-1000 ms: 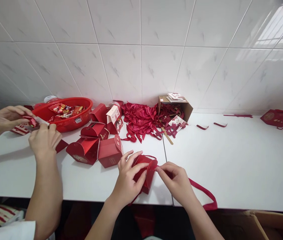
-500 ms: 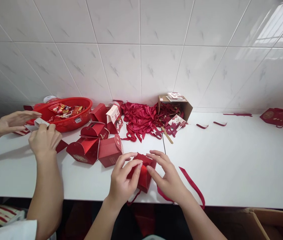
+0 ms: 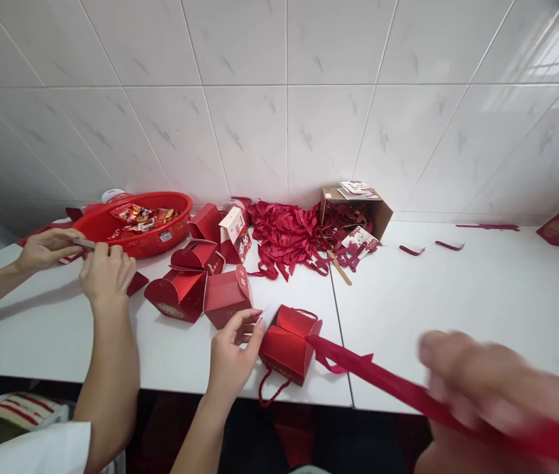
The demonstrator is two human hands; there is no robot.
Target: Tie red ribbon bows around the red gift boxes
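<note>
Tiled wall [image 3: 239, 52]: pale and shiny, behind a white table [image 3: 437, 309].
Co-worker's hands, far left: the left one [image 3: 47, 250] and the right one [image 3: 107, 271] meet at a small whitish piece [image 3: 84, 243], too small to name.
Red basket [image 3: 183, 230]: just behind those hands, with small wrapped pieces [image 3: 135, 216] inside.
Red boxes [image 3: 230, 297]: grouped near the basket; some have lifted flaps.
Left hand [image 3: 234, 352]: the person's own, fingers curled at the left end of the small red box, beside a white piece [image 3: 270, 315]; I cannot tell if it pinches or only steadies.
Ribbon heap [image 3: 284, 234]: loose, against the wall, reaching the cardboard box [image 3: 382, 217].
Small red box [image 3: 289, 349]: at the front of the table, below the heap, with a cord handle [image 3: 274, 393] hanging forward. It looks like folded card, light and rather stiff, easily crushed; better to hold it by its side walls, with little pressure.
Red ribbon [image 3: 382, 377]: stretched from the right end of this box. It seems soft, light and perhaps slippery; a pinch across its full width should suit.
Right hand [image 3: 501, 395]: blurred, closed around the ribbon, well apart from the box.
</note>
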